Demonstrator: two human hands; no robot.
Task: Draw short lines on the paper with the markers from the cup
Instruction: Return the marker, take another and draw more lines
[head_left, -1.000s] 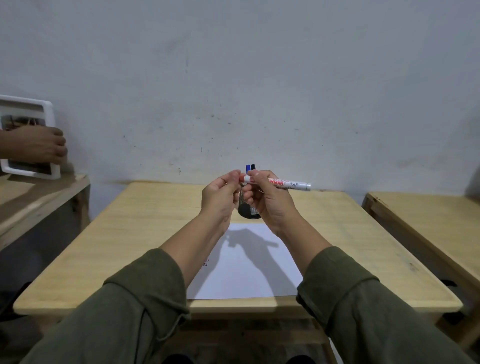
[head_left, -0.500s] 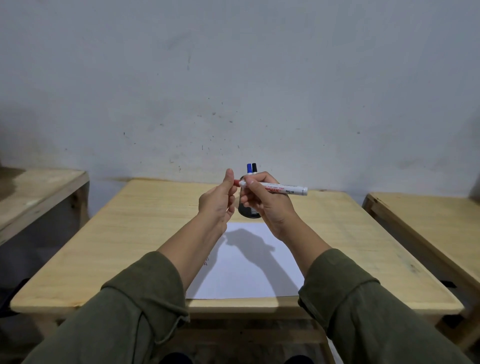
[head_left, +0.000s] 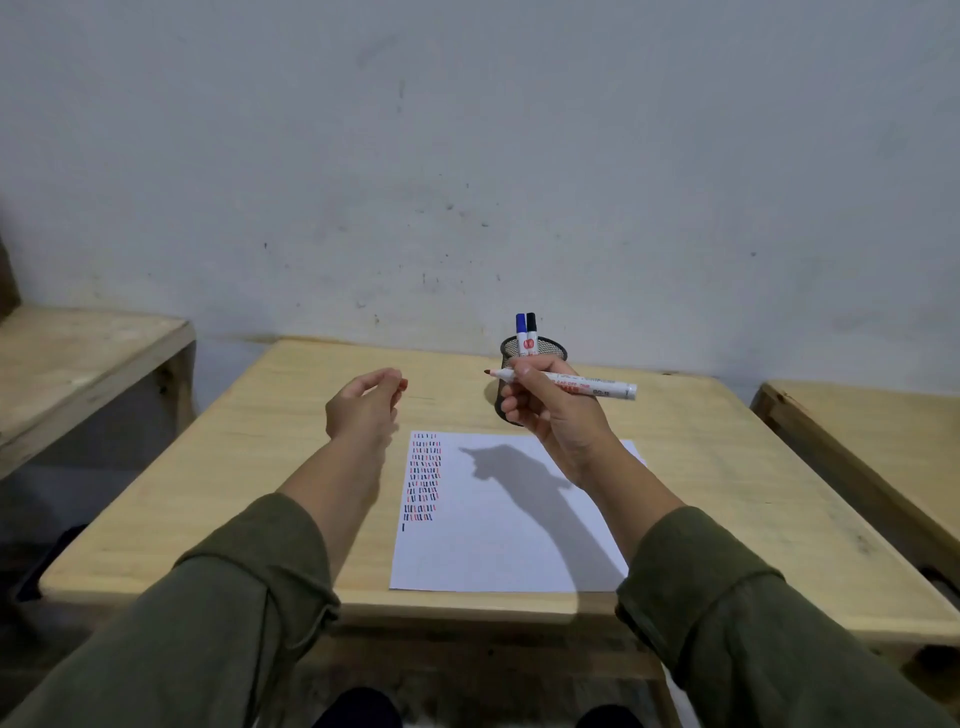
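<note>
Pinching a slim uncapped marker (head_left: 566, 383), the right hand (head_left: 558, 415) hovers; left hand (head_left: 363, 408) curled.

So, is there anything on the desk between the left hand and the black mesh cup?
No. In the head view, only bare wood of the desk shows between the left hand and the mesh cup; the paper lies nearer.

Paper (head_left: 519, 535) w/ open room on right; cup (head_left: 540, 349) stands behind it.
</note>
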